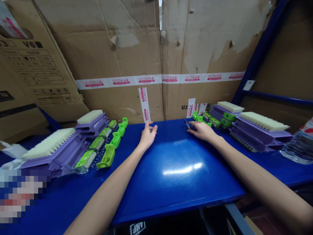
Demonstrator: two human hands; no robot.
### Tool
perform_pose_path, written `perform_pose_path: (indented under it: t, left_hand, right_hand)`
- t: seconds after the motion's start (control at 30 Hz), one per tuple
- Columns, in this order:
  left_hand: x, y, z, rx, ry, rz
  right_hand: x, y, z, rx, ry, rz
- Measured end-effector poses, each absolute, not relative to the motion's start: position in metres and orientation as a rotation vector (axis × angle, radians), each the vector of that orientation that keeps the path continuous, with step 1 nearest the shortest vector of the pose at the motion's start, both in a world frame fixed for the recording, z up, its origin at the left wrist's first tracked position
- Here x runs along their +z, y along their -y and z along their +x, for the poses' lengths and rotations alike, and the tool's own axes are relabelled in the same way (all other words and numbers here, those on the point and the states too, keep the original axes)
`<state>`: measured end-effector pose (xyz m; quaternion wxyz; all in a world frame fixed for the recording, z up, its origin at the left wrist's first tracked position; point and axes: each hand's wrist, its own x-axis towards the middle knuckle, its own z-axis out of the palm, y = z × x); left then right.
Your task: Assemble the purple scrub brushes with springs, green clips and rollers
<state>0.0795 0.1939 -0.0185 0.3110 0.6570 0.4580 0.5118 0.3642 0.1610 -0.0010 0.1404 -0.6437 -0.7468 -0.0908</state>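
Note:
My left hand [148, 133] hovers over the blue tabletop [168, 186] near its back edge, fingers loosely curled and apart, with nothing in them. At the back right, my right hand [201, 130] has its thumb and fingers around a thin dark metal tool [187, 124], whose exact kind is unclear. Just beyond that hand lie bright green plastic brackets [195, 116] and small green-topped blocks [214, 122]. To the left of my left hand stands a row of bright green brackets [114, 140], beside a line of green-and-grey blocks [96, 143].
Purple plastic pieces with cream bristles [52, 142] are stacked at the left, and more such bristled pieces [264, 121] at the right. Clear plastic packaging [299, 145] lies at the far right. Cardboard [117, 58] walls the back; a blue metal post [259, 49] rises on the right.

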Motion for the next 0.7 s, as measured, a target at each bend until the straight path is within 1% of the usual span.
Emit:
perform_pose_path:
  t: [0.23, 0.4, 0.6, 0.7]
  left_hand:
    - [-0.018, -0.193, 0.079, 1.337, -1.221, 1.74]
    - [-0.018, -0.193, 0.079, 1.329, -1.229, 1.758]
    - [-0.019, -0.193, 0.079, 1.314, -1.237, 1.802]
    - [-0.021, -0.191, 0.08, 1.269, -1.233, 1.934]
  right_hand:
    - [0.003, -0.158, 0.361, -0.379, 2.015, -1.938]
    - [0.001, -0.162, 0.362, -0.378, 2.038, -1.807]
    - [0.009, -0.155, 0.358, -0.44, 1.945, -1.549]
    - [0.014, -0.151, 0.358, -0.426, 1.828, -1.582]
